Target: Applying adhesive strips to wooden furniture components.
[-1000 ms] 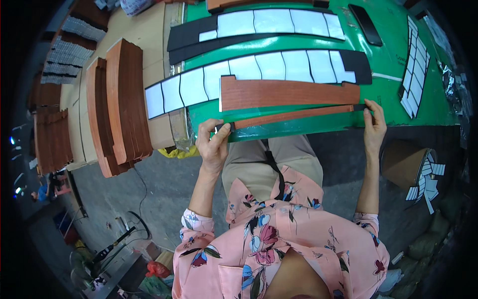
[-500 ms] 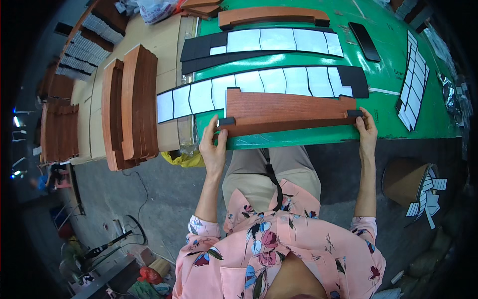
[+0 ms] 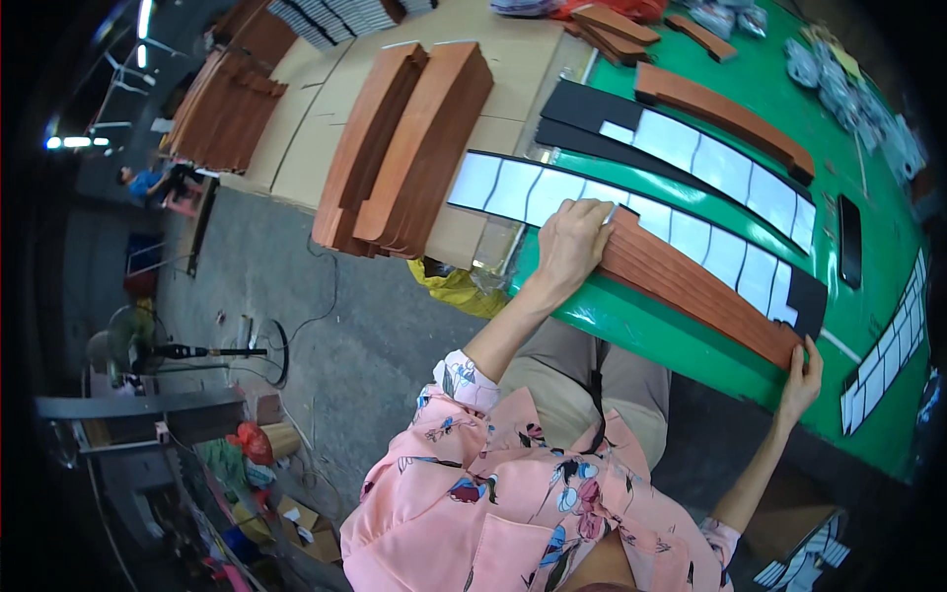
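A long brown wood-grain board [image 3: 695, 281] lies slanting along the near edge of the green table. My left hand [image 3: 574, 247] is closed over its left end, knuckles up. At its right end, the fingertips and thumb of my right hand [image 3: 801, 380] pinch the corner. Just behind the board, partly covered by it, is a black strip [image 3: 811, 296] carrying a row of white rectangular pieces [image 3: 725, 252]. Farther back rests a second black strip [image 3: 577, 104] with similar white pieces. Whether small dark pads are under my fingers is hidden.
Stacked brown boards [image 3: 434, 148] stand on cardboard [image 3: 301, 123] at the left. A curved brown piece [image 3: 725, 113], a black phone [image 3: 849, 242] and a white-pieced strip [image 3: 888, 345] lie on the green table [image 3: 641, 321]. A yellow bag [image 3: 459, 288] hangs below the edge.
The view has swung, so the table now slants. My left hand has gone from the board's side to over its end. The dark pads at both ends no longer show.
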A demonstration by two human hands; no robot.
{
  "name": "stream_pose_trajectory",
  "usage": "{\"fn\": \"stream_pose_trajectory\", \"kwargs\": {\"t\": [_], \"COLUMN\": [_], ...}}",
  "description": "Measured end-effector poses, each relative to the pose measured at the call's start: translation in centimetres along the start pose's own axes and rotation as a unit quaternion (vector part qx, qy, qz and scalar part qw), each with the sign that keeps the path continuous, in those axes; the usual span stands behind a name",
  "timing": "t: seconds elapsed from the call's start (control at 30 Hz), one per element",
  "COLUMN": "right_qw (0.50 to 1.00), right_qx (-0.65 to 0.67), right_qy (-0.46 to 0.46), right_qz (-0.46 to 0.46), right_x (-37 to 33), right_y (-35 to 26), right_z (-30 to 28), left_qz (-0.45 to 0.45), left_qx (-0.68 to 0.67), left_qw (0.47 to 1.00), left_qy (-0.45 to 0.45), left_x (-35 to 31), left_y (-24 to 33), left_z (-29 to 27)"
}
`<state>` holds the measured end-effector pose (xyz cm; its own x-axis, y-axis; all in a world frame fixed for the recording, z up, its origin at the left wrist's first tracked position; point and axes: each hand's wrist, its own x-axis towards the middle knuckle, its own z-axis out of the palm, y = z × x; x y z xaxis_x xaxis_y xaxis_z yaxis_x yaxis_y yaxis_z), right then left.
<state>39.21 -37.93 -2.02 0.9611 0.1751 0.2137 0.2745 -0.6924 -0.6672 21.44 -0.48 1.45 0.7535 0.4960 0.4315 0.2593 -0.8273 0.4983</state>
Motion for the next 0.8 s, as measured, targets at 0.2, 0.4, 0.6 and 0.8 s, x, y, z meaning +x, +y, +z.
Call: {"fn": "stream_pose_trajectory", "kwargs": {"t": [0.2, 0.4, 0.6, 0.8], "right_qw": [1.0, 0.998, 0.997, 0.991], "right_qx": [-0.002, 0.037, 0.051, 0.093], "right_qy": [0.004, 0.04, 0.051, 0.085], "right_qz": [-0.022, -0.01, 0.01, -0.044], "right_x": [-0.4, -0.7, -1.9, -2.9], "right_y": [0.3, 1.6, 0.7, -1.2], "right_z": [-0.3, -0.6, -1.3, -2.7], "left_qz": [-0.017, -0.18, -0.225, -0.122], "left_qx": [0.234, 0.44, 0.398, 0.329], "left_qw": [0.966, 0.875, 0.889, 0.933], "left_qy": [0.111, 0.091, -0.012, 0.085], "left_x": [1.7, 3.2, 4.2, 3.0], "left_y": [-4.7, -13.8, -19.8, -18.9], "left_z": [-9.2, -20.0, -22.5, -22.3]}}
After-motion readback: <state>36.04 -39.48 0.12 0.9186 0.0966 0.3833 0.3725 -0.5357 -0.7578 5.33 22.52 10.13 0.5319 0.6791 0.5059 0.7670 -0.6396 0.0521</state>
